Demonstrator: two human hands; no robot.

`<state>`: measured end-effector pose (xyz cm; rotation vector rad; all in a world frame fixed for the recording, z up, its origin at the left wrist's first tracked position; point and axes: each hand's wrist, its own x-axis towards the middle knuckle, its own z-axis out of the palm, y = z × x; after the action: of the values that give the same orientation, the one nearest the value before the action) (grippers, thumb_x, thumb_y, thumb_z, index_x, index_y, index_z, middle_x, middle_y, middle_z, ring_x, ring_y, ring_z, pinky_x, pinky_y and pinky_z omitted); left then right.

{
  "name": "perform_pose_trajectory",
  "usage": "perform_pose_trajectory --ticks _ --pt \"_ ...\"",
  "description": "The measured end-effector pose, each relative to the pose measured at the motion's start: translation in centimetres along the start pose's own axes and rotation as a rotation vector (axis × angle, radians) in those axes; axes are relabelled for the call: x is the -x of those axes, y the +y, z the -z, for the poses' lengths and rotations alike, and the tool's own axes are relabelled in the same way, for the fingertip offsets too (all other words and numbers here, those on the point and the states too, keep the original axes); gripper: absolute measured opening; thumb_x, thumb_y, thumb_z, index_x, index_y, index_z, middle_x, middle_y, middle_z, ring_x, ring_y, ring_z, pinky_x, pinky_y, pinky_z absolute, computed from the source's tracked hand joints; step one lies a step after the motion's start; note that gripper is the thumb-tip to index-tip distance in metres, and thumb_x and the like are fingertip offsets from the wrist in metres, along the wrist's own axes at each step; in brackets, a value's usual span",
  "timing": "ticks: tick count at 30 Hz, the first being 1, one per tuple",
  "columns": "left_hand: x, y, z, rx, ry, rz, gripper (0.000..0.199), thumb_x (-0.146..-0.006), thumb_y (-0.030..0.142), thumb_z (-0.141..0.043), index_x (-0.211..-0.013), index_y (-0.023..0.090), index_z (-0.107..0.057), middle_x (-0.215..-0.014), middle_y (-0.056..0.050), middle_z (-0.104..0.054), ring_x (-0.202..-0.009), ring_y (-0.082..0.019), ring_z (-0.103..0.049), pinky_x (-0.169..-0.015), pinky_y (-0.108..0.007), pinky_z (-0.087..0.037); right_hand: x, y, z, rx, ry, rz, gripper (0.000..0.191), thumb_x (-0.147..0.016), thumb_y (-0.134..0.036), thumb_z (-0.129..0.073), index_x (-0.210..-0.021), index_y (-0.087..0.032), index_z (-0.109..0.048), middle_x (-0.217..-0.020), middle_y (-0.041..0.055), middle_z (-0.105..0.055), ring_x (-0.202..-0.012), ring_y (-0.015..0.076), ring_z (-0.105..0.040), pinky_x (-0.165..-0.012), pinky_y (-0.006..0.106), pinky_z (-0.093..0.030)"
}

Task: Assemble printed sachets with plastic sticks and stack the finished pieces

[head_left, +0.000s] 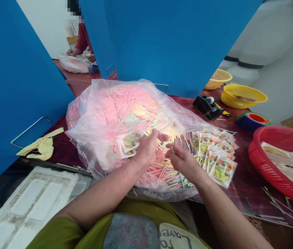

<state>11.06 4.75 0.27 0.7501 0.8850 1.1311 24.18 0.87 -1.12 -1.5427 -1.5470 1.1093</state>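
Note:
A big clear plastic bag lies opened on the table, heaped with thin pastel sticks in pink, yellow and green. Over the heap, my left hand is closed around a small bunch of the sticks, whose pale yellow ends poke out near the thumb. My right hand faces it, a short way to the right, with a greenish stick pinched at the fingertips. Printed packets lie on the bag left of my left hand. More printed packets overlap in rows beside my right hand.
A red basket holding packets stands at right. Behind it are tape rolls, a black tape dispenser and yellow baskets. Blue panels border the table. A yellow cloth item lies left; another person's arm shows beyond.

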Motion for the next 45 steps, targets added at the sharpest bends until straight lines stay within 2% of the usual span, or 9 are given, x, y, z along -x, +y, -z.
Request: perform_pose_trajectory --ticks 5,10,15,19,23,29,34,38,45 --pt "0.1 2.2 -0.5 0.369 -0.048 0.151 0.023 -0.087 0.037 -0.049 -0.075 0.017 -0.048 -0.072 -0.001 -0.062 -0.077 -0.015 -0.063 -0.076 -0.03 -0.047 0.9 -1.7 0.5 0.547 0.335 0.291 0.028 -0.079 -0.034 -0.05 -0.101 -0.017 -0.051 -0.102 0.0148 -0.059 -0.096 0.0263 -0.055 -0.076 0.038 -0.045" --pt "1.7 0.2 -0.6 0.33 -0.125 0.165 0.031 -0.078 0.043 -0.06 -0.068 0.015 -0.052 -0.071 -0.003 -0.062 -0.07 -0.014 -0.06 -0.072 -0.028 -0.047 1.0 -3.2 -2.9 0.53 0.278 0.446 0.017 -0.087 -0.021 -0.037 -0.082 -0.021 -0.052 -0.081 0.006 -0.063 -0.074 0.0165 -0.061 -0.065 0.027 -0.046" --pt "2.2 0.1 1.8 -0.138 -0.278 0.15 0.036 -0.079 0.048 -0.052 -0.064 0.015 -0.051 -0.055 0.003 -0.052 -0.047 -0.008 -0.047 -0.051 -0.023 -0.039 1.5 -5.5 0.2 0.627 0.201 0.541 0.017 -0.087 -0.025 -0.04 -0.083 -0.021 -0.056 -0.077 0.0054 -0.062 -0.071 0.0172 -0.06 -0.063 0.028 -0.047" --pt "3.0 0.7 2.3 -0.641 -0.549 0.082 0.016 -0.071 0.019 -0.056 -0.057 0.015 -0.051 -0.052 0.005 -0.046 -0.049 -0.007 -0.039 -0.048 -0.021 -0.029 2.8 -5.8 1.4 0.762 0.136 0.612 0.023 -0.086 -0.026 -0.043 -0.102 -0.018 -0.057 -0.102 0.0129 -0.059 -0.093 0.0227 -0.058 -0.074 0.033 -0.049" --pt "3.9 -0.9 1.8 -0.468 -0.621 0.351 0.016 -0.053 0.003 -0.047 -0.047 0.016 -0.04 -0.044 0.007 -0.032 -0.044 -0.006 -0.029 -0.044 -0.021 -0.022 4.4 -2.7 -1.0 0.813 -0.071 0.45 0.027 -0.087 -0.014 -0.034 -0.094 -0.019 -0.059 -0.088 0.0085 -0.059 -0.073 0.0165 -0.059 -0.062 0.028 -0.05" --pt "4.8 -2.6 1.3 -0.469 -0.579 0.303 0.031 -0.054 0.009 -0.056 -0.084 0.016 -0.055 -0.066 0.004 -0.051 -0.056 -0.008 -0.043 -0.05 -0.019 -0.031 5.5 -0.9 -0.2 0.477 0.089 0.43 0.017 -0.086 -0.021 -0.044 -0.078 -0.022 -0.059 -0.077 0.0042 -0.057 -0.073 0.0158 -0.058 -0.063 0.027 -0.05" --pt "4.7 2.3 3.6 -1.255 -0.537 -0.185 0.015 -0.075 0.021 -0.052 -0.087 0.016 -0.061 -0.084 -0.005 -0.061 -0.077 -0.017 -0.055 -0.07 -0.03 -0.042 6.0 0.9 3.3 0.772 0.342 0.411 0.014 -0.083 -0.016 -0.045 -0.077 -0.022 -0.057 -0.086 0.0072 -0.058 -0.079 0.0193 -0.058 -0.069 0.031 -0.049" --pt "2.6 6.4 6.5 -1.873 -0.064 -0.472 0.019 -0.082 0.029 -0.05 -0.079 0.015 -0.064 -0.087 -0.01 -0.063 -0.087 -0.025 -0.055 -0.079 -0.04 -0.039 5.5 3.7 3.9 1.037 0.082 0.282 0.025 -0.074 -0.004 -0.037 -0.07 -0.021 -0.056 -0.08 0.007 -0.057 -0.068 0.0183 -0.056 -0.057 0.029 -0.045" --pt "-1.7 7.3 7.9 -1.968 0.031 -0.329 0.036 -0.071 0.052 -0.06 -0.086 0.019 -0.065 -0.087 -0.007 -0.066 -0.078 -0.022 -0.058 -0.065 -0.03 -0.038 5.5 2.3 5.5 0.319 0.288 0.199 0.014 -0.078 -0.033 -0.057 -0.075 -0.021 -0.063 -0.075 0.0041 -0.06 -0.068 0.016 -0.055 -0.061 0.029 -0.047"
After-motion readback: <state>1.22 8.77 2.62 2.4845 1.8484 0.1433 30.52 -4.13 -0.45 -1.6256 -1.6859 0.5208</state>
